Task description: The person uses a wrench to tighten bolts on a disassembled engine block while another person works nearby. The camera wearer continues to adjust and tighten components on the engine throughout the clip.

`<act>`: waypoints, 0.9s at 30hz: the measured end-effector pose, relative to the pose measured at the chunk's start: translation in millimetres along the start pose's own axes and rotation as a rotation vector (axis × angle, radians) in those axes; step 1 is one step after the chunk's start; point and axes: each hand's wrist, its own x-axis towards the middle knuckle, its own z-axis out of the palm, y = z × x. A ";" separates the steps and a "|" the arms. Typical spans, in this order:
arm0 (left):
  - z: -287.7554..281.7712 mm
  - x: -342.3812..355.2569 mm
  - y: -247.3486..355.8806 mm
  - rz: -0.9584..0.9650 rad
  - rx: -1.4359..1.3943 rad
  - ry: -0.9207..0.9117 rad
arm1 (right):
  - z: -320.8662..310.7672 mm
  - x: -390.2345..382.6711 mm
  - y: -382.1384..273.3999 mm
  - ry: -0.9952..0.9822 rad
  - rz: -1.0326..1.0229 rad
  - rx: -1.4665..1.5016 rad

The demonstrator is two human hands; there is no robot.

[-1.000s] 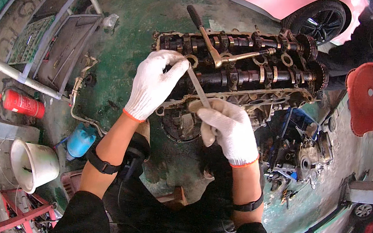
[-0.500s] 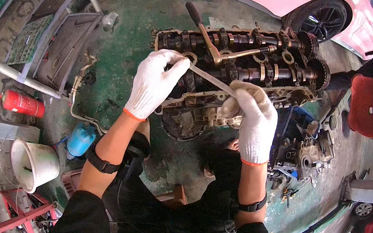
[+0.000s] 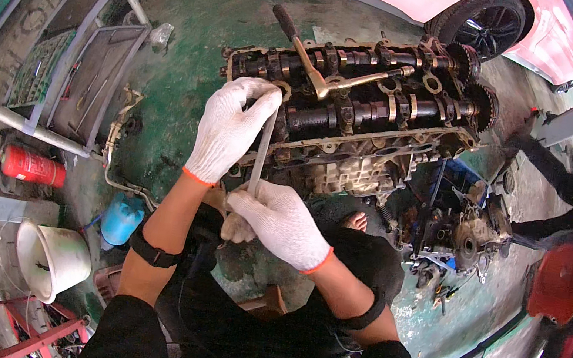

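Both my hands wear white knit gloves with orange cuffs. Between them runs a narrow, flat, pale strip (image 3: 262,151), held nearly upright along my line of sight. My left hand (image 3: 231,125) pinches its far end, beside the near left edge of the engine. My right hand (image 3: 281,224) grips its near end, low in front of my lap, with fingers closed. Just beyond lies an engine's cylinder head (image 3: 352,144) with two dark camshafts (image 3: 368,113) and toothed sprockets at the right. A ratchet wrench (image 3: 320,87) with a long socket extension rests across its top.
On the floor at right sit greasy engine parts (image 3: 469,234). Another person walks there with a red tray (image 3: 556,282). A pink car (image 3: 470,13) stands at the back. Leftward are a metal frame rack (image 3: 86,72), fire extinguisher (image 3: 34,166), blue jug (image 3: 123,219) and white bucket (image 3: 52,262).
My right hand has swung left and toward me, turning the strip from slanting sideways to nearly upright. My left hand shifted slightly. The other person with the red tray has moved nearer along the right side.
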 end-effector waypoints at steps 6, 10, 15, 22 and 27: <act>-5.8 -0.3 3.7 -0.064 -0.287 0.064 | -10.3 -5.3 -0.6 0.041 -0.138 -0.327; -8.5 -2.0 1.0 -0.055 -0.298 0.057 | -24.7 -12.9 -16.0 0.030 -0.126 -0.366; -5.9 -0.9 -7.0 0.112 -0.141 0.061 | -45.6 -25.9 -26.9 -0.024 -0.016 -0.163; -3.7 0.0 -11.7 0.142 0.017 0.072 | -59.5 -27.5 -29.2 0.331 -0.213 0.034; -2.3 -0.6 -10.1 0.127 0.012 0.037 | -70.7 -27.8 -28.4 0.524 -0.402 0.107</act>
